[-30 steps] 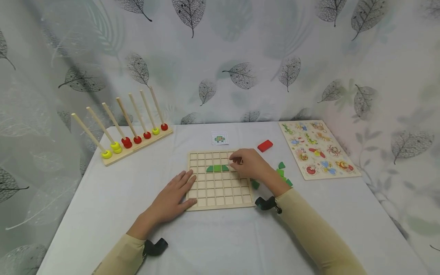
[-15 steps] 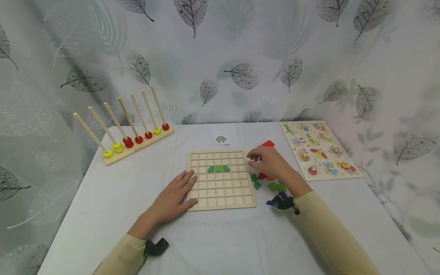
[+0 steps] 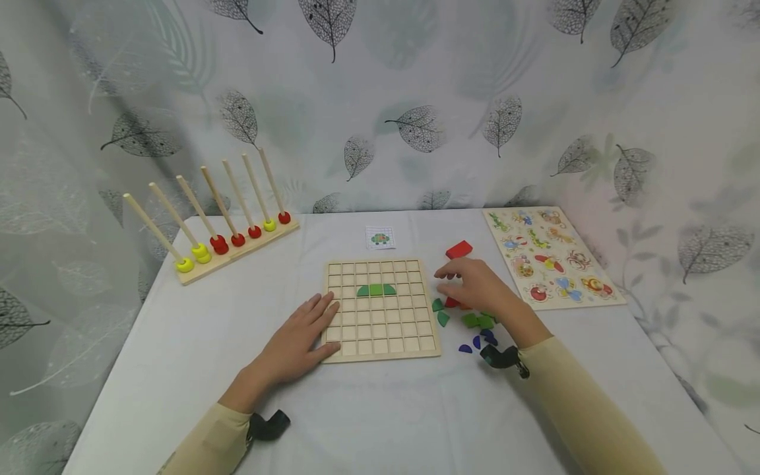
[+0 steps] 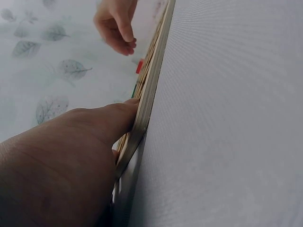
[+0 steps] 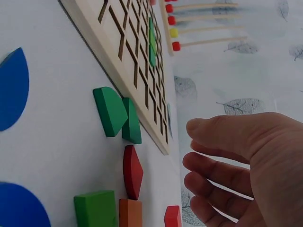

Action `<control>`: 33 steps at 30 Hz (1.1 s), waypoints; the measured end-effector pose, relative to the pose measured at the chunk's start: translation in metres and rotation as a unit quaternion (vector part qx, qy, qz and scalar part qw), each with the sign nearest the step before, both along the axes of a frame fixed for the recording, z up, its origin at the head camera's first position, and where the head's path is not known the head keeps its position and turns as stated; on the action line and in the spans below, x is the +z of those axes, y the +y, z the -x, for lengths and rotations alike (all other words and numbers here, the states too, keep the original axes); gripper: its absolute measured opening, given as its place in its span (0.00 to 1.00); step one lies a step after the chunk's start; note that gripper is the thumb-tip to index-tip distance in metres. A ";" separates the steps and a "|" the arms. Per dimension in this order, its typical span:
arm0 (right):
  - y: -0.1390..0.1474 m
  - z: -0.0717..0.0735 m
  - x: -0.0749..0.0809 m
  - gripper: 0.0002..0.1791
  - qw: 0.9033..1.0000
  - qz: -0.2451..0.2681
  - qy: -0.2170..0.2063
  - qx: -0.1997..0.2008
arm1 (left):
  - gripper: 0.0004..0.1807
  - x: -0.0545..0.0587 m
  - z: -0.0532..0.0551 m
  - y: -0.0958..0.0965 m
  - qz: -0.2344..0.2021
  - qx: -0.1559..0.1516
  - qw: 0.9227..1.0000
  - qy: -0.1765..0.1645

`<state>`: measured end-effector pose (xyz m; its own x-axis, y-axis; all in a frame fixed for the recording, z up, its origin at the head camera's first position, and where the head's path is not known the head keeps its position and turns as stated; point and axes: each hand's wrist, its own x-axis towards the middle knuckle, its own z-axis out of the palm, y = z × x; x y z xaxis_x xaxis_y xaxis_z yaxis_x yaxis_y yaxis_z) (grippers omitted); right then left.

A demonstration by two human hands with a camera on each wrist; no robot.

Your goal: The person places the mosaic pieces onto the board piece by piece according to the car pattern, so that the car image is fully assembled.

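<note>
Left hand, in the head view, rests with fingers nearly straight and slightly spread, fingertips and thumb on the left edge of a wooden grid board on the white worktop. Three green pieces sit in a row on the grid. Right hand, fingers loosely bent and holding nothing, hovers beside the board, partly covering some loose pieces.

Left wrist view: the left thumb touches the board's edge; the other fingers are mostly hidden, and the right hand is cut off above.

Right wrist view: thumb and fingers stand apart. Blue pieces are cut off at left, an orange block at the bottom.
</note>
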<state>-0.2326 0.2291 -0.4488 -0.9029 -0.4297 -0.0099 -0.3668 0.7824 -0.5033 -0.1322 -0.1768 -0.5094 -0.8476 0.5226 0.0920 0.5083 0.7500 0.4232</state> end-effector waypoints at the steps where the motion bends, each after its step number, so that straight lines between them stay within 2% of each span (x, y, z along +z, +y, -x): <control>1: 0.001 -0.001 0.000 0.17 1.000 0.001 -0.002 -0.001 | 0.45 0.000 0.000 0.000 0.001 0.000 1.000 0.000; 7: 0.004 -0.006 -0.005 0.17 1.000 0.001 -0.023 -0.002 | 0.46 -0.002 0.001 -0.001 0.002 0.000 1.000 0.000; 15: 0.004 -0.008 -0.012 0.14 0.999 0.002 -0.031 0.023 | 0.46 -0.002 0.003 0.000 0.005 0.001 1.000 0.003; 26: 0.006 -0.014 -0.025 0.15 0.998 -0.004 -0.002 0.056 | 0.46 -0.001 0.002 0.000 0.003 0.001 1.000 -0.001; 33: 0.007 -0.014 -0.030 0.14 0.999 -0.008 0.001 0.053 | 0.46 -0.003 0.001 0.000 0.007 0.001 1.000 0.000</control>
